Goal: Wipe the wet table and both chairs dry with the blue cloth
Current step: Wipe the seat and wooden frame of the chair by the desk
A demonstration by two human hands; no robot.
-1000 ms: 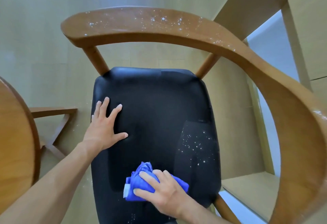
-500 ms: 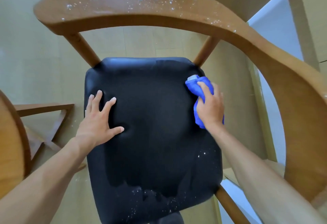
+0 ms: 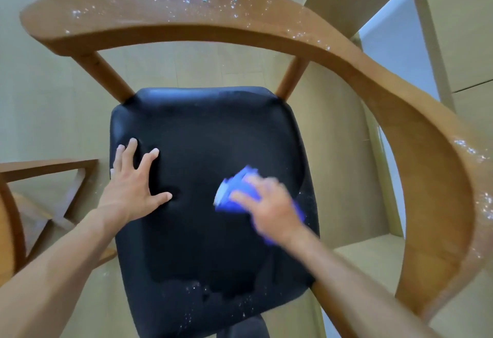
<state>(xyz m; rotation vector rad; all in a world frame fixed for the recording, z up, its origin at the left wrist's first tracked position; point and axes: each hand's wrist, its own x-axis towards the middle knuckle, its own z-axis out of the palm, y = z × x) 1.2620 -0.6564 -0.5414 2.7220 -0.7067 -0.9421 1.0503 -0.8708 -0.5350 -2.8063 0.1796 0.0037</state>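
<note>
A wooden chair fills the view, with a black padded seat (image 3: 208,151) and a curved backrest rail (image 3: 186,15) speckled with water drops. My right hand (image 3: 269,204), blurred by motion, presses the bunched blue cloth (image 3: 234,191) onto the right half of the seat, fingers lying over it. Flat on the seat's left side lies my left hand (image 3: 133,185) with its fingers spread. Drops remain along the seat's front edge (image 3: 202,292) and on the right arm of the rail (image 3: 477,177).
A round wooden table edge (image 3: 6,220) and its crossed base (image 3: 53,204) sit at the left. Pale wood flooring lies under the chair. Light wooden panels and a frame (image 3: 426,44) stand close behind the chair on the right.
My right hand has swept the cloth from the seat's far right corner back toward the middle right. The drops on the seat's right side are gone. My left hand has stayed put.
</note>
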